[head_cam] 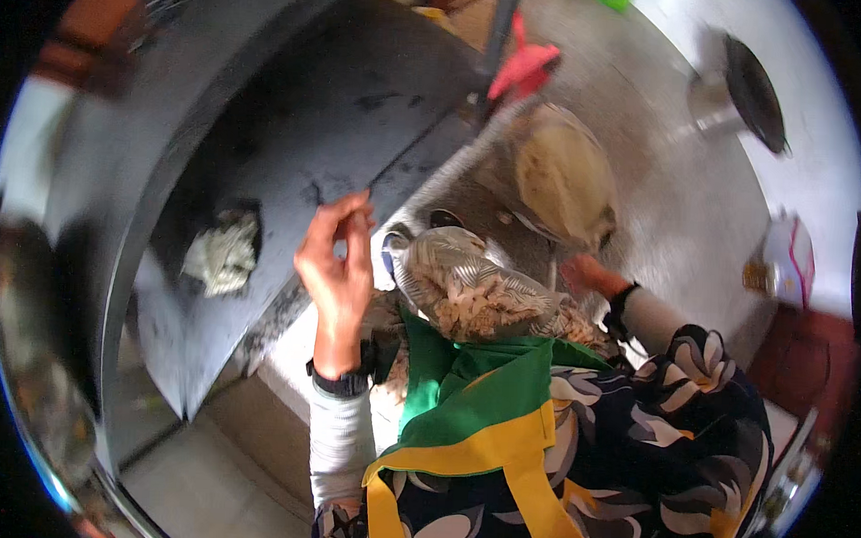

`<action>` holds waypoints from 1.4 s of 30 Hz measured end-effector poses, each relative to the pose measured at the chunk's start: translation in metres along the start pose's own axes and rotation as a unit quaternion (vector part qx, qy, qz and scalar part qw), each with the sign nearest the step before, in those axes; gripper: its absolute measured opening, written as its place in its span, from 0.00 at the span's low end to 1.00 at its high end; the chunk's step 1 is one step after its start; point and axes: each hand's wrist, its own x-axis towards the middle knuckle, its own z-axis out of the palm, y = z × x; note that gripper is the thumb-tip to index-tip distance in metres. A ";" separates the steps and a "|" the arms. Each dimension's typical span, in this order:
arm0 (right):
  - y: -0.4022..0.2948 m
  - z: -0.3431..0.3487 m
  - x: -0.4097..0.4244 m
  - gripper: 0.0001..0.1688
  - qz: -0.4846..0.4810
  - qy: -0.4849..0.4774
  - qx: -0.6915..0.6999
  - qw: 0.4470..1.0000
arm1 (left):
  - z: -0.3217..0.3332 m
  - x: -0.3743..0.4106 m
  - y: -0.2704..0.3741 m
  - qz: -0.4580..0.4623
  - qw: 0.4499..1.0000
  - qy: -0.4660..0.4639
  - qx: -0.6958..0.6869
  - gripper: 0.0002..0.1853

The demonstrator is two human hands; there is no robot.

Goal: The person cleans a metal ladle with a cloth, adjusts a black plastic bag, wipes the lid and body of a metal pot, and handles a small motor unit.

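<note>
My left hand (337, 266) is raised over the near edge of a dark slab (322, 116), thumb and fingertips close together. Whether something thin sits between them I cannot tell. My right hand (590, 274) is blurred, low beside a rounded pale-tan object (565, 174) that seems to have a clear covering; its grip does not show. Between my hands lies a leaf-patterned cloth (466, 277), just beyond my green and yellow apron (475, 427). A crumpled pale cloth (225, 255) rests on the slab, left of my left hand.
A red object (524, 62) is by a dark upright post (501, 29) at the slab's far corner. Along the right are a dark round pan (755, 94) and a whitish container (790, 260), both blurred. Pale tiled floor (217, 468) shows lower left.
</note>
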 end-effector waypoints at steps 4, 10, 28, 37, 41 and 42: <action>-0.043 -0.038 -0.015 0.10 -0.064 0.073 0.058 0.994 | 0.092 0.042 -0.046 0.005 0.992 -0.098 -0.074 0.09; -0.026 0.007 0.052 0.10 -0.026 0.003 -0.050 0.998 | 0.145 0.041 -0.058 0.010 0.980 -0.184 -0.068 0.12; -0.016 0.134 0.250 0.15 -0.011 0.282 -0.054 0.958 | 0.188 0.062 -0.071 -0.119 0.957 -0.253 0.078 0.11; -0.040 0.106 0.114 0.10 -0.062 0.135 0.195 0.970 | 0.218 0.074 -0.067 -0.091 0.962 -0.255 0.038 0.10; -0.008 0.096 0.046 0.11 0.025 -0.010 0.264 0.964 | 0.236 0.073 -0.070 -0.041 0.962 -0.269 0.001 0.10; -0.020 0.066 0.027 0.11 0.041 -0.033 0.315 0.948 | 0.236 0.074 -0.070 -0.043 0.962 -0.269 0.002 0.10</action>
